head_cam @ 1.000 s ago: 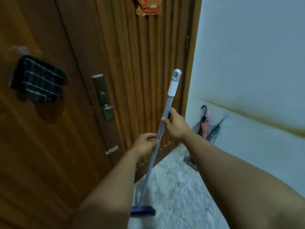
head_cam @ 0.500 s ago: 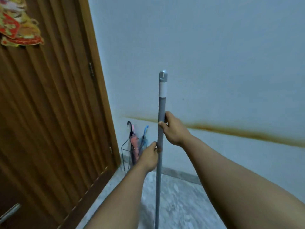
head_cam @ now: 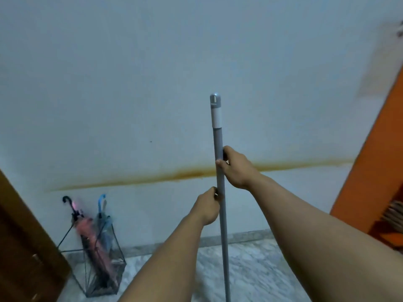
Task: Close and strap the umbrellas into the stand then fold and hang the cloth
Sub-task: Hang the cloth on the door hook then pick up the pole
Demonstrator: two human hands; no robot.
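Observation:
A wire umbrella stand (head_cam: pixel 118 256) sits on the floor at the lower left, against the wall. In it lean a closed pink umbrella (head_cam: pixel 91 234) with a black hook handle and a closed blue umbrella (head_cam: pixel 104 225) with a light blue handle. Both my hands hold a grey broom pole (head_cam: pixel 219 138) that stands upright in the middle of the view. My right hand (head_cam: pixel 234 168) grips it higher up, my left hand (head_cam: pixel 207 208) grips it just below. The cloth is out of view.
A pale wall (head_cam: pixel 152 83) with a brown horizontal stain fills the background. The edge of a brown wooden door (head_cam: pixel 21 247) is at the lower left. An orange surface (head_cam: pixel 370 171) rises at the right. The floor (head_cam: pixel 250 269) is grey marbled tile.
The view has swung right: the door and the hung cloth have left the frame, and the umbrella stand has shifted to the lower left. Both hands keep their grip on the pole.

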